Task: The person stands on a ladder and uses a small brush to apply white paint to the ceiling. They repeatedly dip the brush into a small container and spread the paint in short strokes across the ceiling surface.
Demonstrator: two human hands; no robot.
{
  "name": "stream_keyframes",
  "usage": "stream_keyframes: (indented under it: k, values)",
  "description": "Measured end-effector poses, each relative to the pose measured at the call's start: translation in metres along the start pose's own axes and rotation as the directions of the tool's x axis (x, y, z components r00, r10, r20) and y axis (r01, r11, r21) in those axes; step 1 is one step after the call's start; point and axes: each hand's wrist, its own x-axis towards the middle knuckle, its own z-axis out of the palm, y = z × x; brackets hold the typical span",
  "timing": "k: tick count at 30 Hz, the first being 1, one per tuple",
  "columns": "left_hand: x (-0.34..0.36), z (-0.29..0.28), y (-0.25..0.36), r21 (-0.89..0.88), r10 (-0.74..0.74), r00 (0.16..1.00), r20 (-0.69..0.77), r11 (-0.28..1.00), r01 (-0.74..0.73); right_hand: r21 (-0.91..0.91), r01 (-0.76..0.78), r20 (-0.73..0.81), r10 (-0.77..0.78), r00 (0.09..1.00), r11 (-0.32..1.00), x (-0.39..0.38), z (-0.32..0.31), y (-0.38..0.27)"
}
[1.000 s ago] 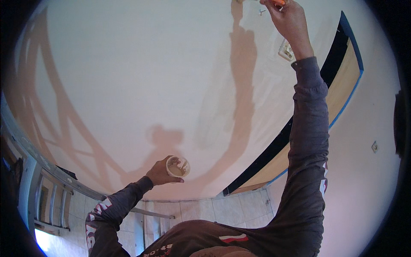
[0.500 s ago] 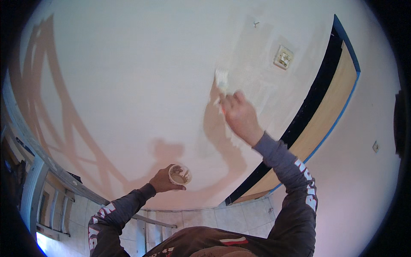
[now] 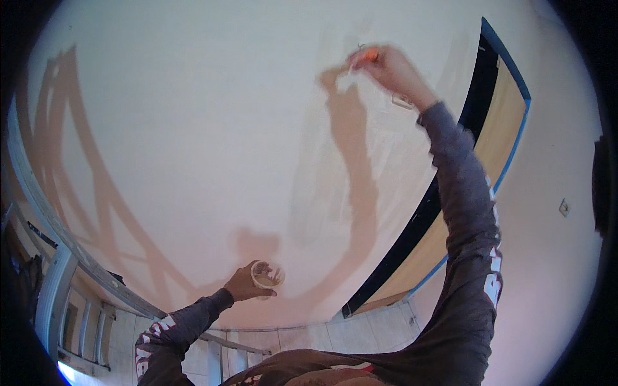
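Note:
A small clear plastic cup (image 3: 268, 275) with brownish-beige paint inside is gripped by my left hand (image 3: 243, 284), low in front of the pale wall (image 3: 193, 148). My right arm reaches high, and my right hand (image 3: 394, 72) is closed around a paintbrush (image 3: 369, 55) with an orange handle. Its whitish head points down and left at the wall; motion blurs it, so I cannot tell whether the bristles touch. Around and below the brush the wall has a slightly darker, streaky painted patch, crossed by my arm's shadow.
Behind my right wrist a wall switch (image 3: 402, 101) is partly hidden. A wooden panel with a black strip (image 3: 473, 112) and blue edging runs along the right. A metal ladder (image 3: 55, 289) stands at the lower left, above a tiled floor (image 3: 309, 338). Farther right is another wall fitting (image 3: 564, 207).
My right hand has moved up and to the right with the paintbrush, and the arm now partly covers the switch. My left hand with the cup has barely shifted.

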Motion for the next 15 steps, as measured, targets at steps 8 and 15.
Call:
stream_keyframes:
  k: [8,15]
  values:
    - [0.006,0.000,-0.011,-0.022,0.030,0.999,-0.014,0.999,-0.031,-0.499,0.005,-0.440,-0.258,0.860,0.867,0.081,-0.080,-0.018]
    - [0.007,0.001,-0.004,-0.016,0.041,0.998,-0.038,0.999,-0.041,-0.656,0.029,-0.289,-0.287,0.913,0.755,0.014,0.016,-0.037]
